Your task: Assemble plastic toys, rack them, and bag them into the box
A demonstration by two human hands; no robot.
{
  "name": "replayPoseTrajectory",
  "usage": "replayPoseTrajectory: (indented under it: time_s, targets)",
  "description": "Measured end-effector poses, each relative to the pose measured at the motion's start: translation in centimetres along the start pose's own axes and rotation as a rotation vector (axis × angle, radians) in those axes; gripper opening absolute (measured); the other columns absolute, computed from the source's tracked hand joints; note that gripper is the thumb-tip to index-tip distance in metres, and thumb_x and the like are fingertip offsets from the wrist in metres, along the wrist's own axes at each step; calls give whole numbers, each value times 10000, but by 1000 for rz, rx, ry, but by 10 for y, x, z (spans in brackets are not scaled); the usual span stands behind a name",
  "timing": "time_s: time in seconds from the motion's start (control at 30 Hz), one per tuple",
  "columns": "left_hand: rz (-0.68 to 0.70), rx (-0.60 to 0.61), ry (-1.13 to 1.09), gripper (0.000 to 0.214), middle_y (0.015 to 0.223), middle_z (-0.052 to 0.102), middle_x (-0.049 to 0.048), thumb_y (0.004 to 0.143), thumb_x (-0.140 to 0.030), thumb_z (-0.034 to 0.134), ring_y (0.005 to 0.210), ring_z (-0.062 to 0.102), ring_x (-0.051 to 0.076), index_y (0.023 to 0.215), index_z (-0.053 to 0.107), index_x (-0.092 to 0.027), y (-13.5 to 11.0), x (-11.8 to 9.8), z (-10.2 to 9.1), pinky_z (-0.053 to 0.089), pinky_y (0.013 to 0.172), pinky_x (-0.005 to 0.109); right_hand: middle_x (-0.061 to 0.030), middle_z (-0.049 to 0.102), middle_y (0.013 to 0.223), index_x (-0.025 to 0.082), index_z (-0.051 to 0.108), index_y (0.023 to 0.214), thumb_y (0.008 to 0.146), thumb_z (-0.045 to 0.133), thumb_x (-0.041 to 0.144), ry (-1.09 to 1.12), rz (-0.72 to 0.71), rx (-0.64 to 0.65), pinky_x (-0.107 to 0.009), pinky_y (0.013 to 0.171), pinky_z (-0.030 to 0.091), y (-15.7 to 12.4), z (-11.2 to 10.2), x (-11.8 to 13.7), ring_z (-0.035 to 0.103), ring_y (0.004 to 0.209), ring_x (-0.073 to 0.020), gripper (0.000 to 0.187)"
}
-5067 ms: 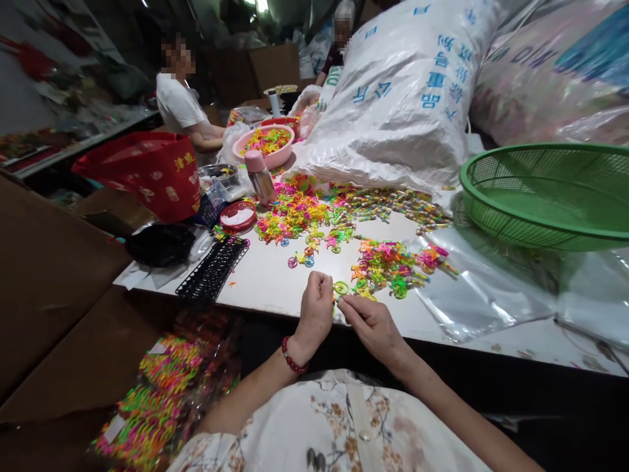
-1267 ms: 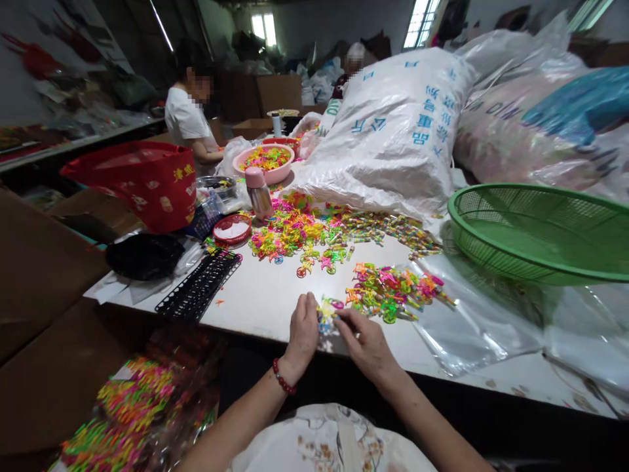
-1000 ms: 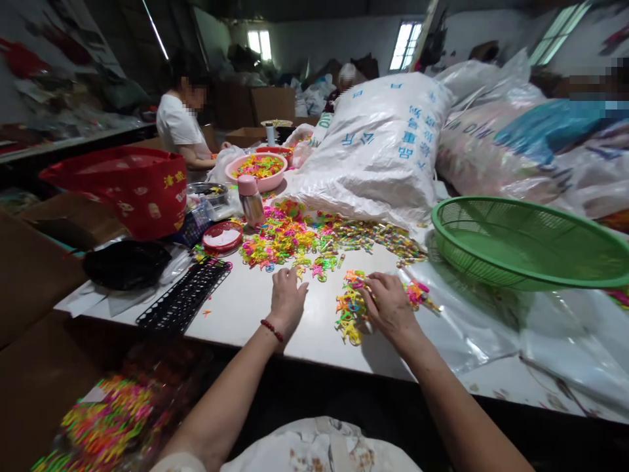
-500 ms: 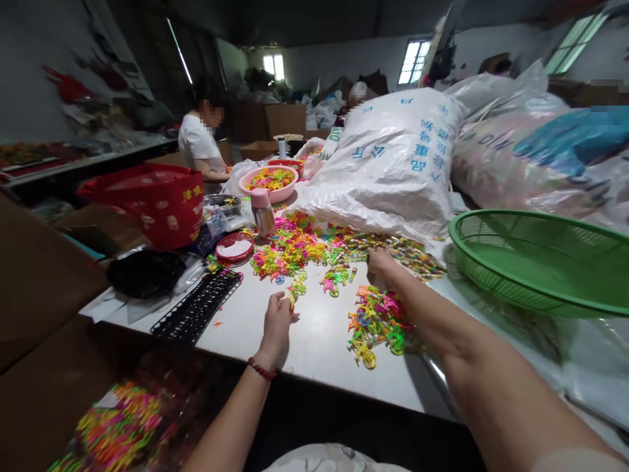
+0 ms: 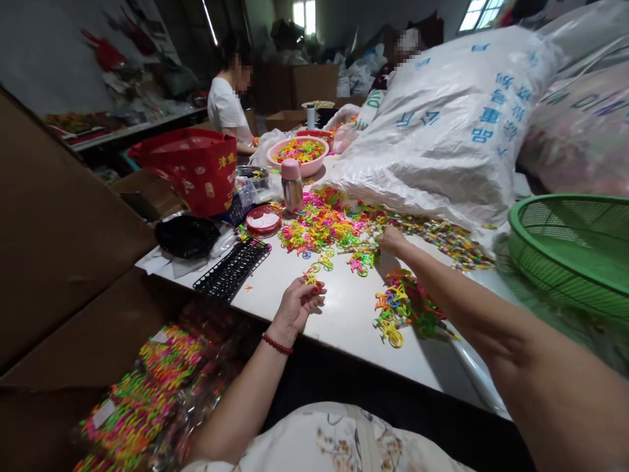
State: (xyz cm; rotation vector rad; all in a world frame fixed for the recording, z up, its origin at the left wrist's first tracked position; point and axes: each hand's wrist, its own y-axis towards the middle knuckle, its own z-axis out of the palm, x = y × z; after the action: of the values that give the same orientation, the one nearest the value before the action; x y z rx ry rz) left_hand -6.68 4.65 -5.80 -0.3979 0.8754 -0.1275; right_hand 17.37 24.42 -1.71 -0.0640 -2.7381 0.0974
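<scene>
The left hand [image 5: 293, 307] now has a glossy plastic bike figure [image 5: 310, 278] lifted off the desk [image 5: 339, 314] in curled fingers, so one piece is ready. At two o'clock from it, the right hand [image 5: 393, 241] touches slim, patterned tubes [image 5: 457, 242]; its grip cannot be told. Loose ring-wheeled figures [image 5: 319, 223] heap at one o'clock.

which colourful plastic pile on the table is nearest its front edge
The neon plastic pile beside the right forearm; the larger neon plastic heap and slim multicoloured sticks lie farther back.
</scene>
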Motion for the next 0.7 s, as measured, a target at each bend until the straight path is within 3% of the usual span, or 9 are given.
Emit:
replayPoseTrajectory:
  time_s: [0.17, 0.27, 0.33, 0.4, 0.53, 0.63, 0.7]
  targets:
    - [-2, 51, -10, 251, 817, 680, 64, 716, -244, 749, 666, 644, 134, 861, 570, -143, -3, 2, -4, 506, 534, 215, -2, 594, 714, 166, 604, 1089, 931, 485, 341, 364, -59, 44, -220, 481, 387, -45, -6, 12, 474, 503, -83, 264]
    - [10, 34, -63, 268, 740, 651, 41, 724, -283, 774, 603, 604, 102, 798, 563, -135, -4, 6, -2, 473, 509, 187, 52, 523, 593, 192, 590, 1029, 802, 656, 432, 881, -107, 170, -199, 415, 302, -96, 3, 14, 397, 445, -70, 337]
    - [-20, 18, -92, 255, 711, 646, 44, 699, -227, 790, 587, 600, 95, 760, 565, -122, -5, 9, 2, 480, 532, 187, 76, 479, 526, 197, 573, 924, 700, 755, 440, 1116, -60, 255, -196, 401, 272, -132, 13, 14, 375, 428, -70, 378]
    - [-82, 3, -116, 223, 706, 649, 54, 682, -161, 785, 585, 603, 95, 751, 580, -107, -8, 12, 7, 497, 563, 196, 82, 472, 512, 202, 572, 875, 683, 764, 484, 1153, -20, 316, -200, 395, 267, -165, 24, 12, 359, 413, -67, 392]
    - [-170, 57, -140, 201, 721, 642, 45, 686, -123, 777, 594, 594, 78, 809, 621, -90, -19, 18, 17, 496, 584, 180, 46, 526, 588, 186, 659, 928, 793, 621, 576, 980, -81, 375, -220, 403, 292, -210, 39, 12, 388, 427, -73, 415]
    - [-168, 152, -108, 230, 710, 621, 22, 712, -194, 789, 593, 573, 60, 835, 618, -101, -30, 24, 26, 475, 578, 163, 55, 516, 592, 198, 665, 994, 785, 642, 523, 943, -90, 305, -224, 425, 300, -228, 41, 14, 391, 439, -76, 387]
    - [-120, 159, -42, 262, 675, 605, 6, 743, -289, 778, 564, 548, 59, 824, 592, -122, -38, 27, 32, 452, 546, 166, 67, 491, 582, 200, 651, 927, 731, 706, 469, 998, -40, 244, -222, 430, 281, -235, 40, 16, 368, 438, -68, 337]
